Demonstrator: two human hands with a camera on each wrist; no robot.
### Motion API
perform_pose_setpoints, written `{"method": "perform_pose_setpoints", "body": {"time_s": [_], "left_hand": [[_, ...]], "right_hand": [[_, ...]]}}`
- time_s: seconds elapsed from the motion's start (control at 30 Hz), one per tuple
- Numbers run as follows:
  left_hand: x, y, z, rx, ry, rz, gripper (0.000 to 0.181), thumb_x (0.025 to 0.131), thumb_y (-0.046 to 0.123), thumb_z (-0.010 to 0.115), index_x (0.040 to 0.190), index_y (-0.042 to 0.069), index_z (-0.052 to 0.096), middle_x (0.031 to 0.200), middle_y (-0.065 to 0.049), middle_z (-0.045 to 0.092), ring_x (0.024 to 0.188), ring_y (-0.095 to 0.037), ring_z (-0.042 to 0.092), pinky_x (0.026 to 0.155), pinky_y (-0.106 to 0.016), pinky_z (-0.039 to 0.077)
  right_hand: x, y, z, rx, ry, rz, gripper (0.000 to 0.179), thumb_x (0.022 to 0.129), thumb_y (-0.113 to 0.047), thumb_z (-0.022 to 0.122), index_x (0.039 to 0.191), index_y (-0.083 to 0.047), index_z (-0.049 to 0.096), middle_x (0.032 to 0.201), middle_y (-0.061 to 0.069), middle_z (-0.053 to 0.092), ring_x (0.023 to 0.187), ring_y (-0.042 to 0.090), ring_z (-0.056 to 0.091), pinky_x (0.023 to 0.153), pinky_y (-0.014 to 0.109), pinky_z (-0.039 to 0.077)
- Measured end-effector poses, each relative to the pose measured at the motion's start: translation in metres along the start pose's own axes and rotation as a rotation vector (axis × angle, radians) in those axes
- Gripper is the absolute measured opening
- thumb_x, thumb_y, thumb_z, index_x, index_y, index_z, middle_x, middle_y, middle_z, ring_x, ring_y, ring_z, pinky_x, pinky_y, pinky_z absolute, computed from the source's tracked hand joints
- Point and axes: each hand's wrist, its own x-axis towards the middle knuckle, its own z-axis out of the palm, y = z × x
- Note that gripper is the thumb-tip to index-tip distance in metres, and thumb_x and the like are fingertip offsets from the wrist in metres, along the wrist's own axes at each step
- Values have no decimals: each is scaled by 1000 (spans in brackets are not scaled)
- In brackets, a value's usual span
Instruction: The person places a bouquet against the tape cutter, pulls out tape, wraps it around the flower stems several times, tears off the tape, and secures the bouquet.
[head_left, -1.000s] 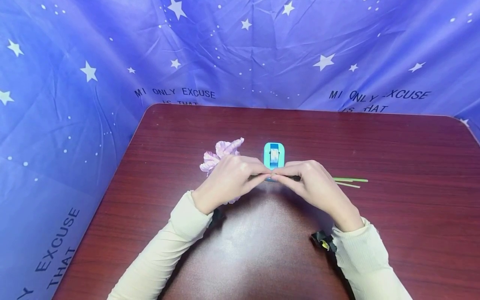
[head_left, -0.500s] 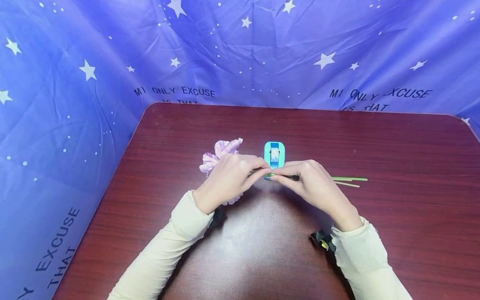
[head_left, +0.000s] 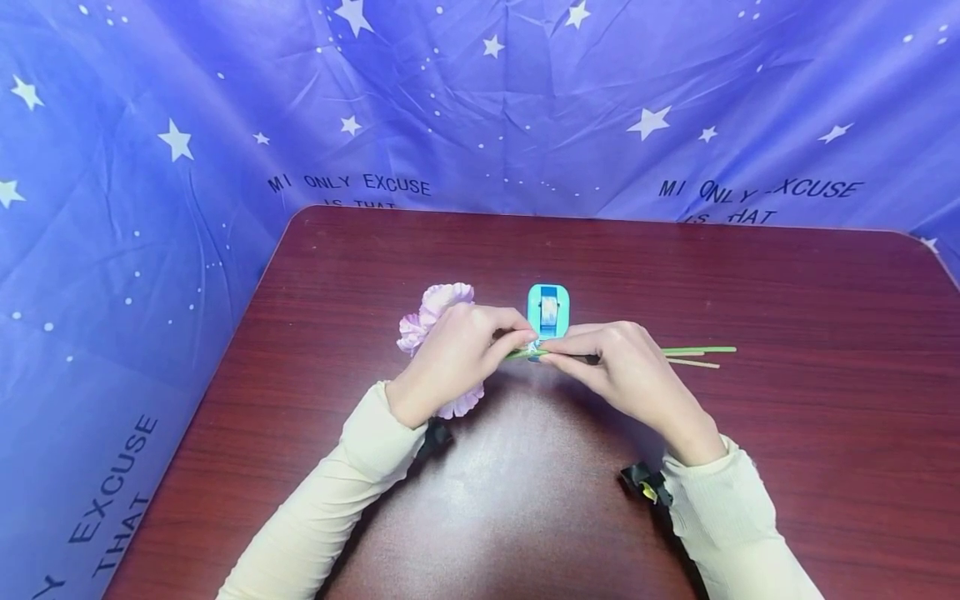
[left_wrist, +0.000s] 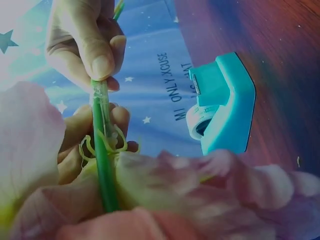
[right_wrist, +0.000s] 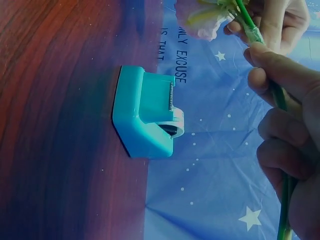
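A bunch of pale pink-purple artificial flowers (head_left: 438, 304) lies behind and beneath my left hand (head_left: 461, 354). Their green stems (head_left: 701, 350) run to the right and stick out past my right hand (head_left: 633, 367). Clear tape (left_wrist: 101, 92) is wrapped round the stems just below the blooms. My right thumb and fingers pinch the stems at the tape, with the other fingers curled round them in the right wrist view. My left fingertips hold the stems at the tape's flower side, partly hidden. Just beyond the fingertips stands a turquoise tape dispenser (head_left: 561, 312) with a roll (left_wrist: 200, 121) in it.
The dark red wooden table (head_left: 825, 375) has rounded far corners. Behind it and to the left hangs a blue curtain (head_left: 450, 100) with white stars and lettering.
The flower bunch has turned between my hands, and its stem ends have shifted slightly upward in view. My left fingertips have drawn a little apart from the right ones, baring the taped spot.
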Motion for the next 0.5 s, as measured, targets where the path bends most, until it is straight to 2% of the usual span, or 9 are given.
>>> {"method": "perform_pose_setpoints", "body": {"time_s": [0.27,0.5], "left_hand": [[0,0,-1,-32,-24,-27,10,91,24,72,90,17,79,78,11,72,64,0,55,66,-18,48],[0,-1,-2,-101,-85,-68,9,89,23,75,91,16,79,81,10,73,69,1,61,71,-23,53]], "right_hand": [[1,-3,-2,13,35,-60,23,82,-12,80,103,-19,80,93,-11,76,57,-3,45,56,12,36],[0,-6,-2,-2,57,-68,22,81,-15,81,102,-20,80,94,-10,76,56,-3,44,55,13,37]]}}
